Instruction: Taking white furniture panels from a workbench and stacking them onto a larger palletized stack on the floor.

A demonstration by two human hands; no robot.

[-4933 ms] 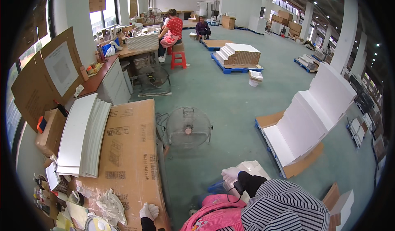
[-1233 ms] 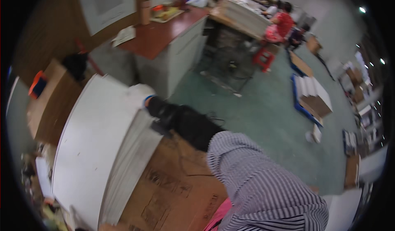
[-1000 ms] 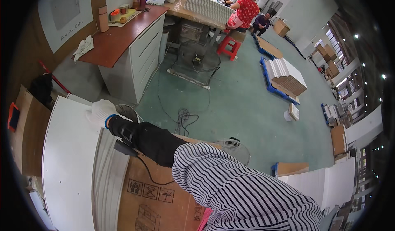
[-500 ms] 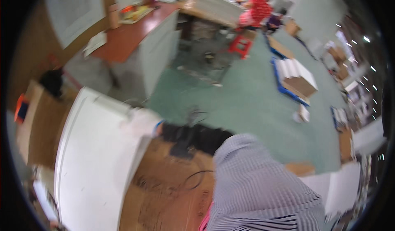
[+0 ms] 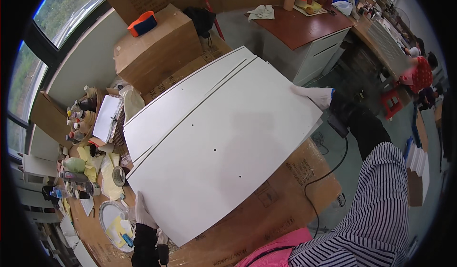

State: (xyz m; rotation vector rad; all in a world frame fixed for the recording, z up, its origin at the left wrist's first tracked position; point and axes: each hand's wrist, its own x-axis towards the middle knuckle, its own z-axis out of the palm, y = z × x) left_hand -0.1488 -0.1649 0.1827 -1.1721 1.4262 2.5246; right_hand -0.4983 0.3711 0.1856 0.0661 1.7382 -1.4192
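Panel: large white flat board with a few small holes, held tilted over the bench, topmost of a stack.
Stack: more white boards beneath, their edges showing stepped along the far-left side.
Left hand: white-gloved, fingers closed on the panel's near-left edge, close to its lower corner.
Right hand: white-gloved, gripping the panel's far-right corner; black sleeve and striped upper sleeve behind it.
Bench: covered in brown cardboard sheet, showing below and to the right of the panel.
Cable: black, running across the cardboard from near the right forearm.
Box: brown carton beyond the stack, an orange and dark object on its top.
Tape roll: lies just left of the panel's near edge.
Plate: round, with yellow scraps on it, beside the left hand.
Bottles: clustered at the far-left bench end, beside a white pad.
Desk: red-brown top with white drawers, beyond the right hand.
Person: red top, seated at far right, well apart.
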